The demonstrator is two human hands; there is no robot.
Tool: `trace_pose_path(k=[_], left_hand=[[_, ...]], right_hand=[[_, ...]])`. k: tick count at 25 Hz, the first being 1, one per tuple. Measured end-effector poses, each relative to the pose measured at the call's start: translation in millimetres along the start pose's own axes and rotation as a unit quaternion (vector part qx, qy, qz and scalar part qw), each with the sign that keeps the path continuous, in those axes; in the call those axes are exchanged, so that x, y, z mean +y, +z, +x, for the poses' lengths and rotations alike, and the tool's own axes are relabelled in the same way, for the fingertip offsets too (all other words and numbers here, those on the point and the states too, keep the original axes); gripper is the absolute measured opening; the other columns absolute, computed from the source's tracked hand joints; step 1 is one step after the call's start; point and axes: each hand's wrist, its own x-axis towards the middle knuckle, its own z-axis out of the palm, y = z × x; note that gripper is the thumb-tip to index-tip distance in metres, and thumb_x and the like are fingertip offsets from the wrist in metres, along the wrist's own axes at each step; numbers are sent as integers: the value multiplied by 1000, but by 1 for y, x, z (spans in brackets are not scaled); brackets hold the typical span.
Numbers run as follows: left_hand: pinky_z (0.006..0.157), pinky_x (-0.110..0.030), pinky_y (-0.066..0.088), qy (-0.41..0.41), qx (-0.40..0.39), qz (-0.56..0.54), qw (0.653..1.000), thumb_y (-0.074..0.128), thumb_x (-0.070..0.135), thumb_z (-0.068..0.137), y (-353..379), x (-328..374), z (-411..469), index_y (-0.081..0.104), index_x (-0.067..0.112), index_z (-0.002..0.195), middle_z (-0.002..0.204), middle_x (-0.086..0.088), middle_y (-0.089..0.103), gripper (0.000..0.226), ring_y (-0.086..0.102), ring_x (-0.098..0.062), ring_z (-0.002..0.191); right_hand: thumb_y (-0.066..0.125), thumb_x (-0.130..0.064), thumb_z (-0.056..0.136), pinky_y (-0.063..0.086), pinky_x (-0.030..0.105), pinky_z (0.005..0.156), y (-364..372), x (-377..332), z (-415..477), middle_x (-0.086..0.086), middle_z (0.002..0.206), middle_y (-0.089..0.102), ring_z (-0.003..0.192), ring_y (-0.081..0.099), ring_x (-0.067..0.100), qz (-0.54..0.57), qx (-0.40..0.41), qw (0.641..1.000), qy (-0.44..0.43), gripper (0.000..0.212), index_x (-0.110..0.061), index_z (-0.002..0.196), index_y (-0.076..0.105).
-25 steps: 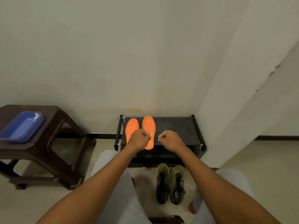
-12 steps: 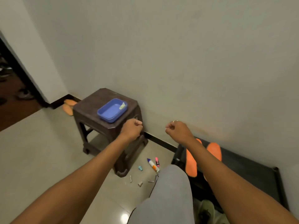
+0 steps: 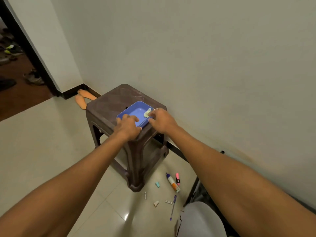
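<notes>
A blue plastic tray [image 3: 136, 111] sits on top of a dark brown plastic stool [image 3: 109, 103] against the wall. A small pale yellow scrap [image 3: 147, 113] lies at the tray's right side. My left hand [image 3: 127, 126] has its fingers curled over the tray's near left rim. My right hand [image 3: 162, 119], with a ring on one finger, pinches the tray's right rim, its fingertips touching the yellow scrap.
On the tiled floor by the stool's foot lie a glue bottle [image 3: 172, 183], a pink highlighter [image 3: 177, 179], a pen [image 3: 173, 208] and small caps. Two orange insoles [image 3: 82, 100] lie in the corner. A doorway with shoes [image 3: 32, 77] opens at left.
My view swung left from the shoe rack to the stool. Both hands reached forward and came down onto the blue tray's rim.
</notes>
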Motion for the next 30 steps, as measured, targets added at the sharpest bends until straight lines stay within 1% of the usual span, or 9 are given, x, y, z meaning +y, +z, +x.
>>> trace_pose_path(k=[3,6,10,14,18,21,23,26,30], left_hand=[[117,-63,12,-21,-32,90,995,61,56,91,5,-7,21,35,30,149,165,-8,5,69,-5,-39,151],[118,-63,6,-32,-68,106,992,54,64,91,9,-17,32,25,28,154,166,-9,-5,78,-10,-38,151],[118,-62,4,-25,-76,107,991,43,63,97,21,-32,36,25,25,155,167,-10,-7,71,-18,-34,151],[118,-62,6,20,-42,108,993,33,58,101,34,-44,32,35,24,150,167,-11,-2,59,-21,-35,150],[117,-63,7,28,-18,121,992,31,59,101,40,-47,32,37,25,148,167,-9,0,58,-17,-36,151],[116,-66,6,24,-23,129,991,34,59,100,36,-43,33,32,27,150,167,-8,0,60,-14,-38,151],[116,-66,6,22,-23,133,991,37,60,99,31,-40,30,29,27,152,167,-8,-1,62,-12,-38,151],[117,-65,4,44,2,151,987,41,62,97,26,-29,21,28,26,153,167,-9,-3,67,-12,-37,151],[118,-62,2,118,93,137,979,52,51,96,31,7,-7,33,22,150,166,-11,-6,64,-17,-37,151]], right_hand=[[52,-26,99,48,36,94,14,-6,43,6,135,58,117,58,24,-37,-18,999,13,36,-14,132,60],[49,-28,100,47,35,84,22,-3,72,8,129,61,112,59,27,-98,-41,994,39,35,-14,131,58],[53,-36,98,43,32,68,43,-1,92,6,111,67,95,64,26,-163,-22,983,85,31,-13,117,62],[62,-20,92,47,32,64,62,-3,107,7,102,69,86,66,24,-206,-23,971,120,19,-12,109,67],[61,-14,92,42,31,58,68,-4,106,6,89,68,69,58,23,-223,20,970,95,13,-12,103,68],[61,-24,95,47,33,63,60,2,96,6,95,70,81,67,27,-145,93,985,32,16,-14,105,67],[60,-30,96,55,36,72,48,9,83,2,99,72,87,67,22,-4,124,992,17,20,-18,108,71],[62,-28,94,56,34,82,22,30,60,-6,103,73,91,65,11,166,141,975,33,19,-23,107,74],[64,-32,94,48,23,82,-3,65,6,-9,107,73,94,63,7,215,123,967,56,18,-26,108,74]])
